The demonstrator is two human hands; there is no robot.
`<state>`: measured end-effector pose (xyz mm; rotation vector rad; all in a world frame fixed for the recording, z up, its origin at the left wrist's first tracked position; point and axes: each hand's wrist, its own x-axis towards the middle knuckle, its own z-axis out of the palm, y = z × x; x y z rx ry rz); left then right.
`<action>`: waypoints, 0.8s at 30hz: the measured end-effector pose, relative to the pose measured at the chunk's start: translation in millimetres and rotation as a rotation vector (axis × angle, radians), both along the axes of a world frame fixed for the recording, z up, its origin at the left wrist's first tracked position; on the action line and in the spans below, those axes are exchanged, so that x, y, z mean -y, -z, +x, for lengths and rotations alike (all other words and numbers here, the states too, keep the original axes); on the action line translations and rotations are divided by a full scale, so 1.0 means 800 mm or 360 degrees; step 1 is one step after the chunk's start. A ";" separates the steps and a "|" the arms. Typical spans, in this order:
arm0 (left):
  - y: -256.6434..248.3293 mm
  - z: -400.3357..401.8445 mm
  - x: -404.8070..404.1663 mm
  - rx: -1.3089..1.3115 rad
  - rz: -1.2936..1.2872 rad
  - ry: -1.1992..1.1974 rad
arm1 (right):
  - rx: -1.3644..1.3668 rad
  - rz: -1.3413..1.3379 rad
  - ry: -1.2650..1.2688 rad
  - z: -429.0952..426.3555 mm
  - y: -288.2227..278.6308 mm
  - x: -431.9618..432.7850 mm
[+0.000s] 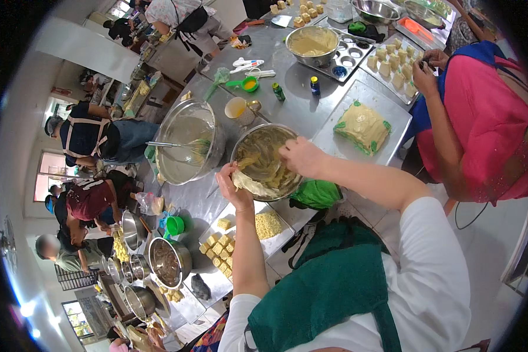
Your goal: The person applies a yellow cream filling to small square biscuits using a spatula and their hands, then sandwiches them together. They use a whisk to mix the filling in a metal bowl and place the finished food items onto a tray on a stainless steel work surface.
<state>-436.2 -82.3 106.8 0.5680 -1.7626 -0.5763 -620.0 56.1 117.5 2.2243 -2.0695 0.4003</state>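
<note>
A steel mixing bowl [264, 132] smeared inside with yellowish cream stands on the metal table in front of me. My left hand [234, 185] is at its left side, its fingers closed on a cream-coated piping bag [255, 185] that hangs over the near inside of the bowl. My right hand [300, 155] reaches over the bowl's right side with bent fingers; what lies under them is hidden. Left of the bowl is a larger steel bowl [220, 145] with pale residue and a wire whisk [176, 145]. A cream-covered cake [361, 125] with green piping sits on a tray at the right.
Behind the bowl stand a mug [242, 110], a green measuring cup [249, 83] and small color bottles [315, 86]. Trays of small cakes [220, 251] lie near left. A person in pink [488, 127] works close by on the right. A green bag [319, 193] is by the table edge.
</note>
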 end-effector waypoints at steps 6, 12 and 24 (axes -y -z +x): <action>0.003 -0.014 -0.004 0.0069 -0.0036 -0.0161 | -0.0039 -0.0370 0.0170 0.010 -0.001 0.030; 0.011 -0.009 0.005 -0.0166 0.0347 -0.0089 | -0.0075 -0.0114 0.0053 0.013 0.009 -0.010; -0.011 -0.020 -0.003 0.0146 0.0087 -0.0257 | -0.0110 -0.0247 -0.0098 0.001 0.014 -0.005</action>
